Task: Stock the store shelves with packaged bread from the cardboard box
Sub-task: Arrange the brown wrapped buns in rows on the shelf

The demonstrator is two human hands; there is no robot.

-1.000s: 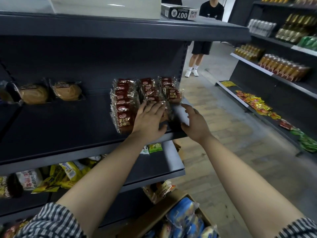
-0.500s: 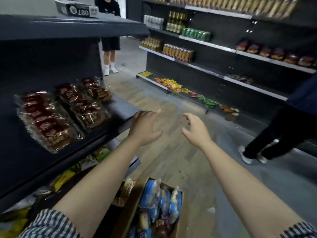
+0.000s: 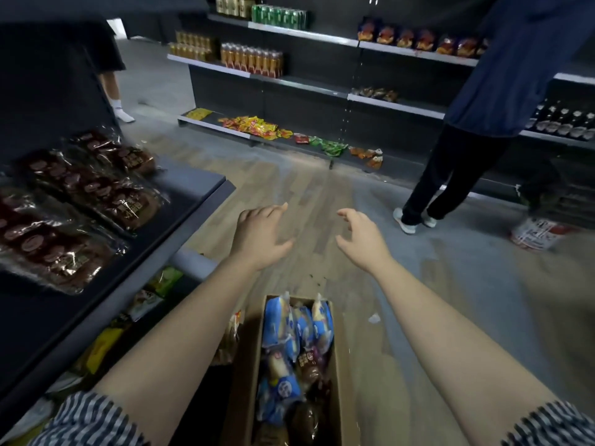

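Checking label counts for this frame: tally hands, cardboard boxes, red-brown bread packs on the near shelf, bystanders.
Hands: 2 (left hand, right hand)
Cardboard box: 1
Red-brown bread packs on near shelf: 3
Bystanders: 2 (bystander in blue top, bystander in dark shorts)
Total: 8

bread packs (image 3: 291, 349) in cardboard box (image 3: 342, 375), shelf (image 3: 180, 217) left

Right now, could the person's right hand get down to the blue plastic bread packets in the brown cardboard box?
Probably yes: the empty right hand hovers near the open-topped brown cardboard box, and nothing covers the blue plastic bread packets.
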